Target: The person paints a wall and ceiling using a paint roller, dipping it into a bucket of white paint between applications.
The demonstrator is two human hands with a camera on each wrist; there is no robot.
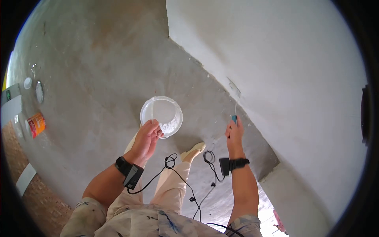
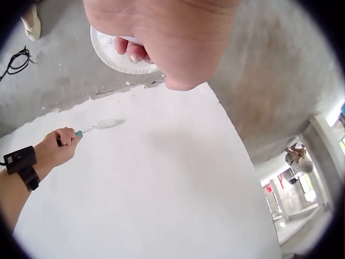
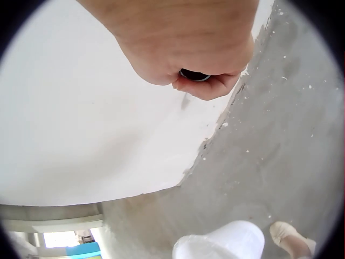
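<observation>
**Plastering at the white wall**

The white wall was smooth and freshly coated, and it met a bare grey concrete floor along a ragged, speckled edge. Far from the wall, an orange can lay on the floor with small round lids near it. Black cables hung from the wrist cameras on the side of the person away from the wall, above a pale shoe.

The spatula was slim, with a teal handle, a thin shaft and a small blade smeared white. The blade lay against the wall, a little above its lower edge. The right hand was closed around the handle, fingers curled tight, just beside the wall.

The bowl was round, clear plastic, with white paste clinging inside. It was held over the floor, near the wall but apart from it. The left hand pinched its near rim, fingers curled under and thumb on top. From the right wrist the bowl showed below the wall's edge.
</observation>
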